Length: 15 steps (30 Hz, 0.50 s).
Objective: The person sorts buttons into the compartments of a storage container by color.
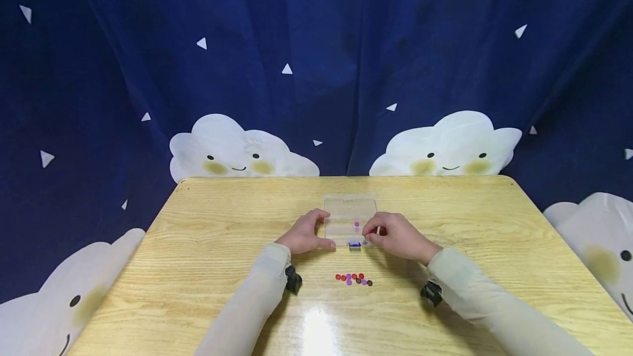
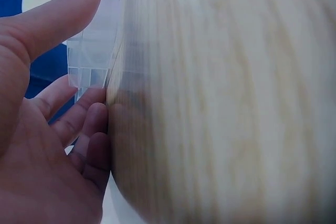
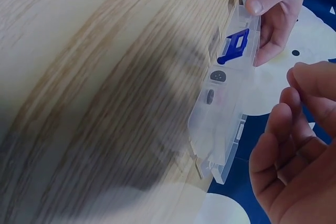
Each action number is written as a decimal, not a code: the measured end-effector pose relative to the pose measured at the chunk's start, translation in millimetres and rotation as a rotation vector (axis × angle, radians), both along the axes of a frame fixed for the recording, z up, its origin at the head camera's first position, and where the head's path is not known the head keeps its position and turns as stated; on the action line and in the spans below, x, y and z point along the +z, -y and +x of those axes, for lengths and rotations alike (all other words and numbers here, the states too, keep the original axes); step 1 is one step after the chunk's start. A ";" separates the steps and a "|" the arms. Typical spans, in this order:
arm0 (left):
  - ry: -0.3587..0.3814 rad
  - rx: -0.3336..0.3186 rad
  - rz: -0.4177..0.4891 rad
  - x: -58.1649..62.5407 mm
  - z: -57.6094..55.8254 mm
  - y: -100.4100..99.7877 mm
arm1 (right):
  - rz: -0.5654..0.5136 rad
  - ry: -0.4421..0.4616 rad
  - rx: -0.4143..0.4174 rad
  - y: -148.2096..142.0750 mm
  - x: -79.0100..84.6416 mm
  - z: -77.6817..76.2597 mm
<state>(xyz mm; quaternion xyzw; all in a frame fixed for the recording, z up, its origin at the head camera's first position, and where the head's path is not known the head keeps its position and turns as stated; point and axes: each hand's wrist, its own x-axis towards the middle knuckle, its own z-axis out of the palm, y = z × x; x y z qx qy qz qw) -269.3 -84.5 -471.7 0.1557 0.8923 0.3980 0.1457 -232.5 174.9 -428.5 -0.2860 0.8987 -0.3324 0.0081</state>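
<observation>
A clear plastic box [image 1: 338, 229] stands on the table with its transparent lid [image 1: 350, 204] raised behind it and a blue latch [image 1: 354, 244] at the front. My left hand [image 1: 306, 233] holds the box's left end, thumb at the front corner and fingers round the back. My right hand [image 1: 394, 235] hovers at the box's right front corner, its fingers loosely curled with thumb and index tips close together. No object shows between those fingertips. Inside the box are a purple button [image 1: 356, 224] and, in the right wrist view, dark buttons [image 3: 218, 76] near the wall.
Several small red, purple and dark buttons [image 1: 354, 278] lie scattered on the wooden table [image 1: 222, 218] in front of the box. Behind the table's far edge hangs a dark blue curtain [image 1: 326, 59] with white clouds and triangles.
</observation>
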 end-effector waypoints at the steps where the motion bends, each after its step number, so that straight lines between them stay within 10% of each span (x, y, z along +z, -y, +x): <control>1: -0.001 0.000 0.001 -0.4 -0.2 -0.2 | -0.004 -0.005 0.005 0.2 -0.4 0.2; 15: -0.040 -0.013 0.014 0.7 2.0 -0.4 | 0.017 -0.004 0.074 11.7 -7.9 12.8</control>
